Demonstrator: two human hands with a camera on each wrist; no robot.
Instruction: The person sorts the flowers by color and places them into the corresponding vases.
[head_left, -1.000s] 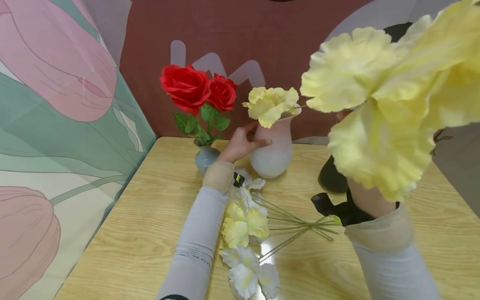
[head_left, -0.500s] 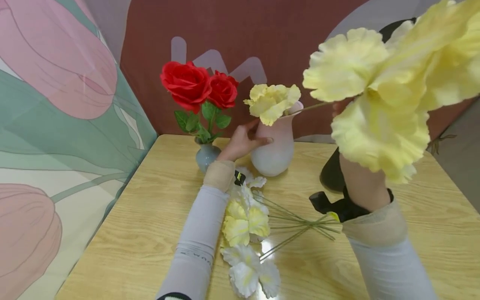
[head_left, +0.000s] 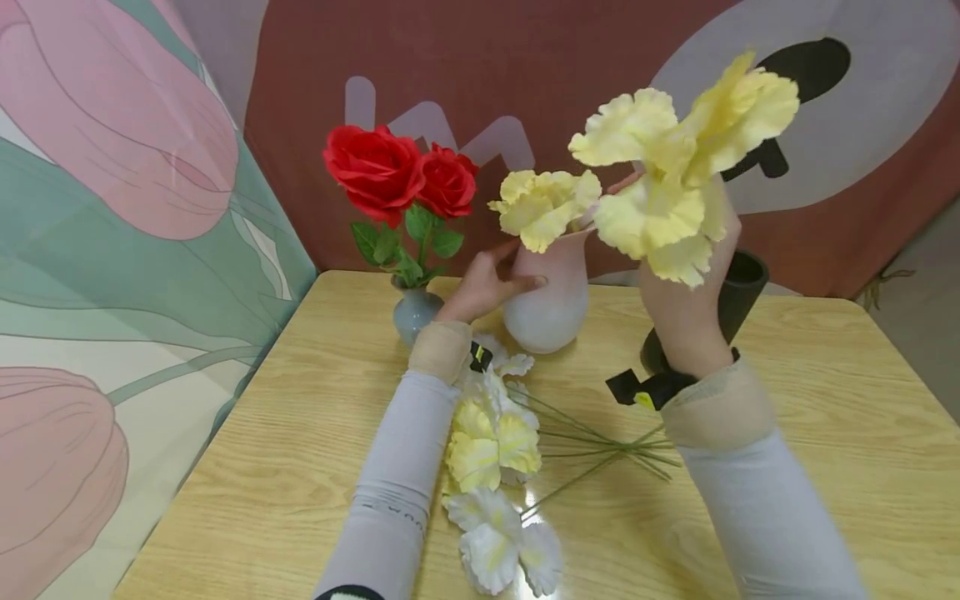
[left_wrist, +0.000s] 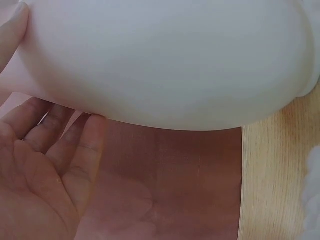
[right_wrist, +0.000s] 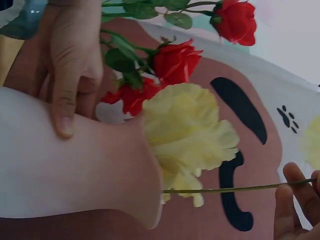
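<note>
At the left side of the pale vase (head_left: pixel 546 308), the left hand (head_left: pixel 486 287) is gripping the wall. Right of the vase, the right hand (head_left: pixel 681 304) is pinching the stem (right_wrist: pixel 225 190) of a yellow flower (head_left: pixel 663 208); the stem is extending into the vase mouth beside a second yellow bloom (head_left: pixel 542 208).

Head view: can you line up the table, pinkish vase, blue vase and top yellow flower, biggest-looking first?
Table
Top yellow flower, maybe helped by being nearer the camera
Pinkish vase
Blue vase
</note>
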